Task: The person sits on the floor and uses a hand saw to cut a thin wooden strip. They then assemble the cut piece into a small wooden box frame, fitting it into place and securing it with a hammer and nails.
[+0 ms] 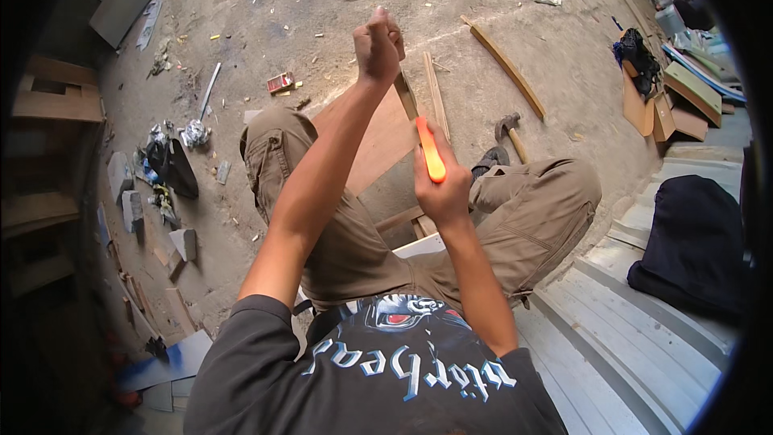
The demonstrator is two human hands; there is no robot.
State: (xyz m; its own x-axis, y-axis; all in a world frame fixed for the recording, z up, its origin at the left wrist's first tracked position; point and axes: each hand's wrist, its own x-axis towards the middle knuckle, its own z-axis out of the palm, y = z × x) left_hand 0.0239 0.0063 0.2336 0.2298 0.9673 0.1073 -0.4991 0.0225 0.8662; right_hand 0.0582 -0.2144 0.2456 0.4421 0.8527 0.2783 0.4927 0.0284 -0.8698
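Tool (431,153), orange-handled, one: sits at frame centre, held in the grip of the right hand (448,196). Left hand (378,47), one: upper centre, grip curled narrow; contents cannot be told. Wooden panel (388,145), one: centre. Hammer (518,145), one: right of centre.

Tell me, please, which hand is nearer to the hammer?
Right: the right hand, gripping an orange handle, is below and left of the hammer in the picture; the left hand is farther off, to its upper left.
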